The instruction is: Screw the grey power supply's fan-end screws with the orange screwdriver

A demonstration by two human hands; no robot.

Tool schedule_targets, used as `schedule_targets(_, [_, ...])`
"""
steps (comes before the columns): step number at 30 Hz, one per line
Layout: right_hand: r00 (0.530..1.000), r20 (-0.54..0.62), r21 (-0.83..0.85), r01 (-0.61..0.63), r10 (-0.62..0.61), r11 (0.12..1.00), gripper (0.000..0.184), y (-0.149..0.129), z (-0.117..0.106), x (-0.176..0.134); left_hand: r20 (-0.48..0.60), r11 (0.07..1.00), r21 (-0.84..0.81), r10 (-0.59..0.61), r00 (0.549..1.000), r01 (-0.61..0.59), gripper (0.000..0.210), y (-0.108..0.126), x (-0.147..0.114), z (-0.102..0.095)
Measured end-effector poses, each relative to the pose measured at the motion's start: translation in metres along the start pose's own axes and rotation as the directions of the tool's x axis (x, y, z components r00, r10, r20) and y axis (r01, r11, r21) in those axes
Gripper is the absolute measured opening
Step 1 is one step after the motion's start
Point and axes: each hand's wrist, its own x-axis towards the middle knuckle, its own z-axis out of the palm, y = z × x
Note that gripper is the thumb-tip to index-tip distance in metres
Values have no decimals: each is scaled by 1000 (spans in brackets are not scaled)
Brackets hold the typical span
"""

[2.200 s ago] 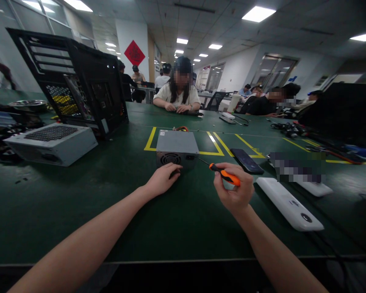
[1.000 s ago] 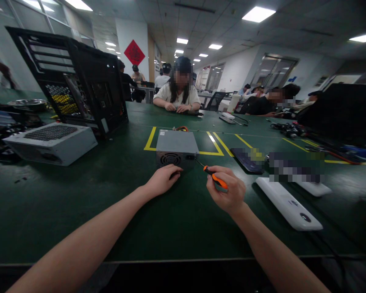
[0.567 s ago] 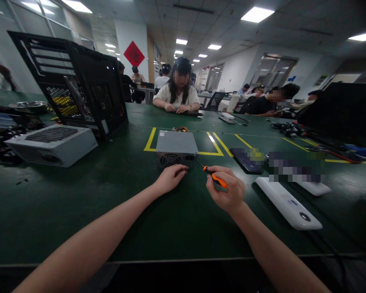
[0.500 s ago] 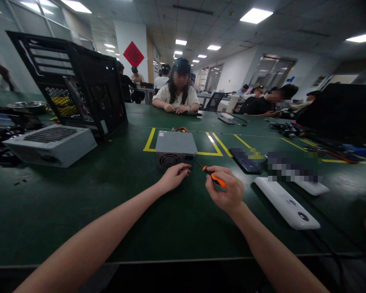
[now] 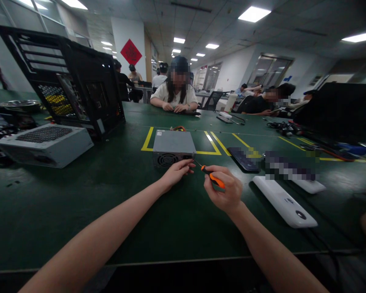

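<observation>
Screwdriver (image 5: 216,180) with an orange and black handle and a thin metal rod: my right fingers (image 5: 218,169) are pinching its handle. The rod points forward and left, to the low right corner of a grey metal box (image 5: 173,141) with a round dark fan grille (image 5: 167,159) on the side facing me. I think the step in hand is screwdriver work at that corner. The tip is too small for me to see if it touches anything. My guess is that the next move calls for a straight tip and a box that doesn't slide.

The box lies flat on the green tabletop (image 5: 158,228), just past my left fingers (image 5: 186,163) and a bit farther from my right ones. Yellow tape (image 5: 147,139) peeks out beside it. My left fingers are a little bent, in front of the box, close to the tip. I can't tell if they touch the box or pinch something small.
</observation>
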Motion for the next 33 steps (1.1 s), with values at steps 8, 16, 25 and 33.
schedule_targets(8, [1000,-9,-13,-3,3,1000,38,0,1,1,22,999,-11,42,999,-41,43,-3,0,-1])
schedule_targets(16, [1000,1,1,-30,30,1000,34,1,1,-1,12,999,-23,25,1000,-25,43,-4,0,-3])
schedule_targets(25, [1000,6,-7,-4,5,1000,36,-1,1,0,72,999,-34,41,997,-39,43,-1,-1,-3])
schedule_targets(33, [999,38,-11,-18,19,1000,28,-1,1,3,35,997,-62,51,998,-49,40,-4,-2,-3])
